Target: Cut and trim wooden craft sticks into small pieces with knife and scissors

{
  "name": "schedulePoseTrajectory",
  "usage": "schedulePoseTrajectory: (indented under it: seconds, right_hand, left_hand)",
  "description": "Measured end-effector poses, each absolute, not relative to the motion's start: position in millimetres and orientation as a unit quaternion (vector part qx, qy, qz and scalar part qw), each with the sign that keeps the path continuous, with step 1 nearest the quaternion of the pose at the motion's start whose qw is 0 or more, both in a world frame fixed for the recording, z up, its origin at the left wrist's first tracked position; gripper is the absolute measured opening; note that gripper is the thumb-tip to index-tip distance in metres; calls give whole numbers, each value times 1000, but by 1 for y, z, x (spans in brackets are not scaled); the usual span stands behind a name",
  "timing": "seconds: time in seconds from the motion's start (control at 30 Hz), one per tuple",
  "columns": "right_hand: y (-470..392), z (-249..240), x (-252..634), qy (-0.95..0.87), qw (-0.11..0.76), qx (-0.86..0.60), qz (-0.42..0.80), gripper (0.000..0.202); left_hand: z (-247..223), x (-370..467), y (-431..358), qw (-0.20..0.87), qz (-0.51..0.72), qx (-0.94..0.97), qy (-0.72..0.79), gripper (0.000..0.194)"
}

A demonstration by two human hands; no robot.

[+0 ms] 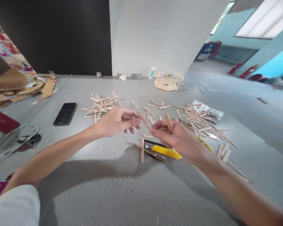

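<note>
Between my hands a thin wooden craft stick (pixel 145 121) slants down to the right. My left hand (pixel 119 121) pinches near its upper end with thumb and forefinger, the other fingers loosely curled. The fingertips of my right hand (pixel 173 133) close on its lower end. A second wooden stick (pixel 168 121) juts up out of the right hand's curled fingers. Just below lie a yellow utility knife (pixel 167 151), a slim dark, brass-coloured tool (pixel 154 154) and a short stick (pixel 142 151) across it.
Loose sticks form a left pile (pixel 101 105) and a right pile (pixel 200 119) by a plastic bag (pixel 211 111). Behind stand a small stick-built frame (pixel 169 82) and a glue bottle (pixel 152 72) against the panel. A phone (pixel 65 114) and cables (pixel 29 138) lie left.
</note>
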State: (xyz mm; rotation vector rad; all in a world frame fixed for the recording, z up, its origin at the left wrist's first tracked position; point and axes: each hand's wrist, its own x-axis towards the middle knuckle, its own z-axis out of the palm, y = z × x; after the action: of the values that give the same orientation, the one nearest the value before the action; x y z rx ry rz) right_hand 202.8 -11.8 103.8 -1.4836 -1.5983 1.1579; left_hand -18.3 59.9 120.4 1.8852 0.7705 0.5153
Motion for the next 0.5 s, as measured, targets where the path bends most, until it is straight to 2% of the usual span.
schedulePoseTrajectory:
  seconds: [0.2, 0.5]
  right_hand:
    - [-23, 104, 187, -629, 323, -541, 455, 35]
    - [-31, 71, 175, -564, 371, -521, 522, 40]
  left_hand:
    - [119, -15, 46, 525, 251, 759, 293, 20]
    - [115, -12, 44, 494, 159, 811, 272, 23]
